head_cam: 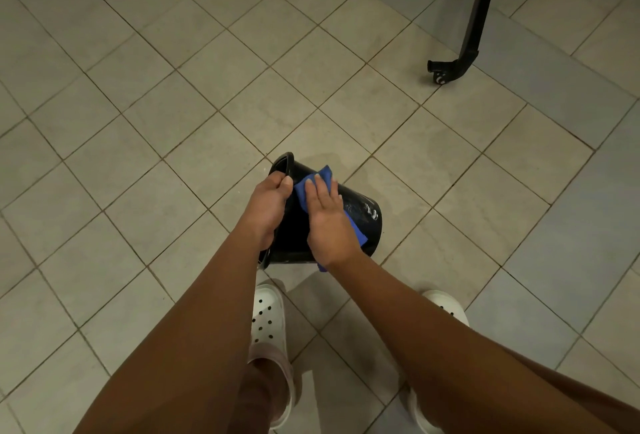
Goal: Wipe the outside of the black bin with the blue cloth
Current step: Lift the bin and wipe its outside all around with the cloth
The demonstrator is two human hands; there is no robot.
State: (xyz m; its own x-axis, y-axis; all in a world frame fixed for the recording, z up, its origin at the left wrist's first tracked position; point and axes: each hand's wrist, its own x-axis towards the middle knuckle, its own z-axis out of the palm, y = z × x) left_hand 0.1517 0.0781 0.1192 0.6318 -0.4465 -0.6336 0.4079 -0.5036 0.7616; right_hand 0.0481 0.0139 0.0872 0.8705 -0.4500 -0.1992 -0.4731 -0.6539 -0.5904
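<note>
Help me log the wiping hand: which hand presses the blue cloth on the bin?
The right hand, fingers flat on the blue cloth against the side of the black bin; the left hand only grips its rim.

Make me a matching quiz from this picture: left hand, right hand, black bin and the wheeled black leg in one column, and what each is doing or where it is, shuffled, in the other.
Column one
1. left hand
2. right hand
3. black bin
4. wheeled black leg

Column two
A. lies flat on the blue cloth
B. tipped onto its side
C. stands on the tiled floor, top right
D. grips the rim of the bin

Pairs: 1-D, 2-A, 3-B, 4-C
</note>
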